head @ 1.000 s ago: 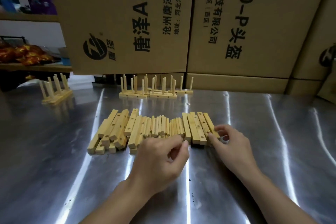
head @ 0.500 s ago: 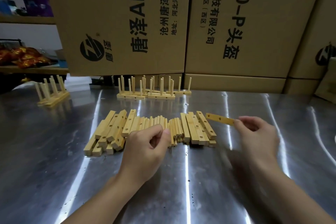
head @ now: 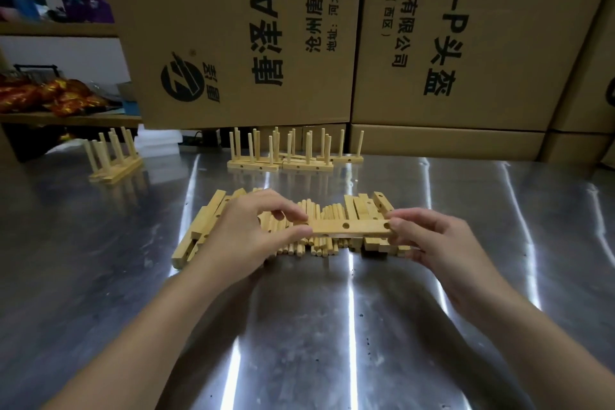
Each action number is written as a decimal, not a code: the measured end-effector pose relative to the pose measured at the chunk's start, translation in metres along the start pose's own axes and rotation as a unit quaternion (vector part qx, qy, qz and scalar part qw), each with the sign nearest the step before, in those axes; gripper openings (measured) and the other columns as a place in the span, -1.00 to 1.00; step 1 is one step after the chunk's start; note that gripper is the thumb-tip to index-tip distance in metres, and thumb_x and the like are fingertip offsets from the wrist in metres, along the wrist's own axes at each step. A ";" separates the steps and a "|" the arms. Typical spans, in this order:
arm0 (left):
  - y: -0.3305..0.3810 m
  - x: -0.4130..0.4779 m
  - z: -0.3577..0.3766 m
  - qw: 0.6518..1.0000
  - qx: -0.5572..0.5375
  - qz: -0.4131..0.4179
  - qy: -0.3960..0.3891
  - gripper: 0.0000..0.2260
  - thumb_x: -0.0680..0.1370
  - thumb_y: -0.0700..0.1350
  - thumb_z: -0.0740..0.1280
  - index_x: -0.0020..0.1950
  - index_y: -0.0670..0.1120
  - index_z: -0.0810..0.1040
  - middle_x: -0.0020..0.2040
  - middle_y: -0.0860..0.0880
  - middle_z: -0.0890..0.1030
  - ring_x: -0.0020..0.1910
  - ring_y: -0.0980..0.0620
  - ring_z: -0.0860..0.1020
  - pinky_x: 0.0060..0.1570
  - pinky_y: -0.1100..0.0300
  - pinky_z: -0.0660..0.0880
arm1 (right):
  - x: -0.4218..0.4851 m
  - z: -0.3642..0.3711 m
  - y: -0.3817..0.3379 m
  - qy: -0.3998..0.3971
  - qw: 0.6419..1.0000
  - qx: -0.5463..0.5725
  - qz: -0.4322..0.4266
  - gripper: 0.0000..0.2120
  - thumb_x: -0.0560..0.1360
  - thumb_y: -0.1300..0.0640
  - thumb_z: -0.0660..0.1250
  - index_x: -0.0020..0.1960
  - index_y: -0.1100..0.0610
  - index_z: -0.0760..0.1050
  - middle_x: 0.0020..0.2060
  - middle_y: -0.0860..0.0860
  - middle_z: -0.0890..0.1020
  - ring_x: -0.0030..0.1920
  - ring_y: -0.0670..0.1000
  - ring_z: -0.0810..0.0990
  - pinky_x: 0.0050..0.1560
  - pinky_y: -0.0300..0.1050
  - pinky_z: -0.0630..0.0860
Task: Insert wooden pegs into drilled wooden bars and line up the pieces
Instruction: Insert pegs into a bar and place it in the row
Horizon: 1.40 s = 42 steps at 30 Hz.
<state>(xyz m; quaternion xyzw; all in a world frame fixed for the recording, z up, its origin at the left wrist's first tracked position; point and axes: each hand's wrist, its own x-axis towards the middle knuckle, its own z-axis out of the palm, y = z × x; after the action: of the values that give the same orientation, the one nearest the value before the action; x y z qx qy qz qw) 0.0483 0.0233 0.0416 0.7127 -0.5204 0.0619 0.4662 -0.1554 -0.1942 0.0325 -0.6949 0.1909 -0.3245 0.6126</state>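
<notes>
1. Head view: a person's two bare hands hold one drilled bar (head: 349,229) level, lengthwise from left to right, over a heap of parts on a steel table (head: 299,326).
2. Left hand (head: 246,240) pinches the bar's left end between thumb and forefinger; whether it also holds a peg cannot be told.
3. Right hand (head: 442,243) pinches the bar's right end with thumb and fingertips, the other fingers curled beneath.
4. Two round holes in the bar's top face show between the hands, one near the middle and one just beside the right thumb.
5. Beneath the bar, loose pegs (head: 327,211) lie side by side in the middle of the heap.
6. Loose bars (head: 199,230) lie at the heap's left, partly hidden by the left hand, and more bars (head: 366,206) lie at its right, touching the pegs.
7. Finished pieces (head: 283,161), bars with pegs standing upright, sit in a row at the table's far edge.
8. Another pegged set (head: 113,163) stands apart at far left.
9. Printed cartons (head: 249,27) are stacked behind the table.
10. Orange packets (head: 50,96) lie on a shelf at left.
</notes>
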 end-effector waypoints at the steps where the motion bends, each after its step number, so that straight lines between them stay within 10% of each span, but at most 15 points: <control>1: -0.001 0.000 -0.006 1.000 0.004 -0.004 -0.010 -0.82 0.45 0.18 0.55 0.01 0.19 0.77 -0.06 0.22 0.70 -0.05 0.08 0.61 -0.15 0.32 0.40 | -0.001 0.001 0.000 -0.028 1.000 -0.011 0.001 -0.86 0.55 0.07 0.50 0.09 -0.09 0.73 -0.07 0.02 0.78 -0.10 -0.07 0.72 -0.12 -0.19 0.56; 9: 0.000 0.000 -0.037 0.987 0.069 -0.073 -0.123 -0.93 0.44 0.15 0.61 -0.11 0.24 0.79 -0.31 0.22 0.65 -0.34 0.20 0.45 -0.36 0.36 0.34 | -0.008 0.010 0.006 -0.113 0.958 -0.250 -0.081 -0.87 0.47 -0.02 0.58 0.01 -0.15 0.73 -0.18 -0.19 0.70 -0.22 -0.16 0.60 -0.22 -0.34 0.49; 14: 0.006 -0.002 -0.032 0.941 0.173 -0.117 -0.266 -0.93 0.48 0.12 0.60 -0.10 0.18 0.79 -0.18 0.29 0.71 -0.13 0.31 0.60 -0.22 0.40 0.41 | -0.009 0.013 0.013 -0.179 0.891 -0.405 -0.098 -0.85 0.46 -0.20 0.53 0.01 -0.22 0.68 -0.11 -0.28 0.64 -0.09 -0.17 0.55 -0.20 -0.26 0.40; 19: 0.016 -0.002 -0.039 0.991 0.131 0.013 0.028 -0.64 0.63 0.03 0.36 -0.36 -0.02 0.56 -0.47 0.10 0.50 -0.45 0.16 0.47 -0.42 0.37 0.36 | -0.010 0.007 0.008 -0.039 0.930 -0.293 -0.218 -0.79 0.55 -0.11 0.47 -0.20 -0.05 0.60 -0.33 -0.21 0.60 -0.31 -0.19 0.53 -0.31 -0.41 0.37; 23: 0.019 -0.002 -0.047 0.961 0.035 0.055 0.269 -0.61 0.57 -0.25 0.29 -0.48 -0.20 0.39 -0.58 -0.07 0.33 -0.56 0.02 0.32 -0.55 0.27 0.18 | -0.008 0.002 0.002 0.102 0.954 -0.161 -0.233 -0.67 0.49 0.05 0.30 -0.41 0.05 0.33 -0.54 -0.09 0.33 -0.46 -0.14 0.26 -0.45 -0.22 0.20; 28: 0.011 -0.006 -0.044 0.951 0.069 0.042 0.298 -0.60 0.56 -0.25 0.30 -0.49 -0.18 0.38 -0.58 -0.07 0.32 -0.53 -0.07 0.34 -0.53 0.22 0.17 | -0.013 0.011 0.007 0.070 0.945 -0.206 -0.244 -0.74 0.48 0.00 0.28 -0.37 0.01 0.42 -0.48 -0.03 0.43 -0.43 -0.09 0.37 -0.43 -0.14 0.29; 34: 0.008 -0.005 -0.042 0.951 0.071 0.039 0.298 -0.58 0.59 -0.21 0.30 -0.48 -0.13 0.39 -0.58 0.03 0.31 -0.53 0.04 0.35 -0.51 0.33 0.16 | -0.017 0.035 0.017 -0.124 0.869 -0.429 -0.213 -0.62 0.61 -0.31 0.15 0.40 -0.36 0.44 -0.01 -0.37 0.55 0.14 -0.21 0.48 0.13 -0.17 0.46; 42: 0.008 -0.005 -0.037 0.955 0.077 0.038 0.284 -0.56 0.61 -0.18 0.31 -0.48 -0.14 0.39 -0.58 -0.02 0.33 -0.52 -0.04 0.35 -0.51 0.16 0.21 | -0.013 0.050 0.018 -0.113 0.863 -0.431 -0.239 -0.64 0.63 -0.26 0.18 0.32 -0.25 0.60 -0.08 -0.47 0.53 0.10 -0.26 0.48 0.18 -0.03 0.50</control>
<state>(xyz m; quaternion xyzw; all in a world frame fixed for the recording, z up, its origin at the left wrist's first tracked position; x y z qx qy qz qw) 0.0540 0.0530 0.0643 0.6794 -0.3865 0.3193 0.5358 -0.1274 -0.1524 0.0100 -0.9460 0.0690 -0.2652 0.1729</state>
